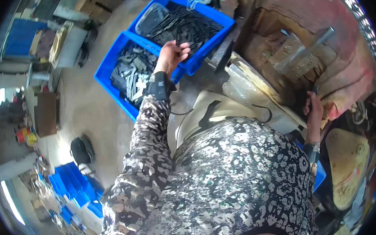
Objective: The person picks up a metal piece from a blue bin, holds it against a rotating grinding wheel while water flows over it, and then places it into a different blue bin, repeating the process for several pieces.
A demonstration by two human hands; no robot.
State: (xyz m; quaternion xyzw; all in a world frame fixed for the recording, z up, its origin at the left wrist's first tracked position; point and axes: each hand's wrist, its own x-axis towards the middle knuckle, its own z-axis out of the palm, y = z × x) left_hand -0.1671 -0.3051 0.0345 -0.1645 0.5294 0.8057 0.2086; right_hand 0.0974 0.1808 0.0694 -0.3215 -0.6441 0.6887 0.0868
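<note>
My left hand hangs over the near edge of a blue crate full of thin dark strips. Its fingers are pinched together, and what lies between them is too small to make out. Beside that crate, a second blue crate holds flat black and grey pieces. Over on the right, my right hand is closed around something dark, mostly hidden, next to a worn machine with a reddish cover. A metal bar slants across the machine's dirty recess.
A pale padded board lies between my lap and the machine. A stained yellowish cushion sits at lower right. Stacked blue bins, a black shoe and a brown box are on the left. A face mask lies on the far crate.
</note>
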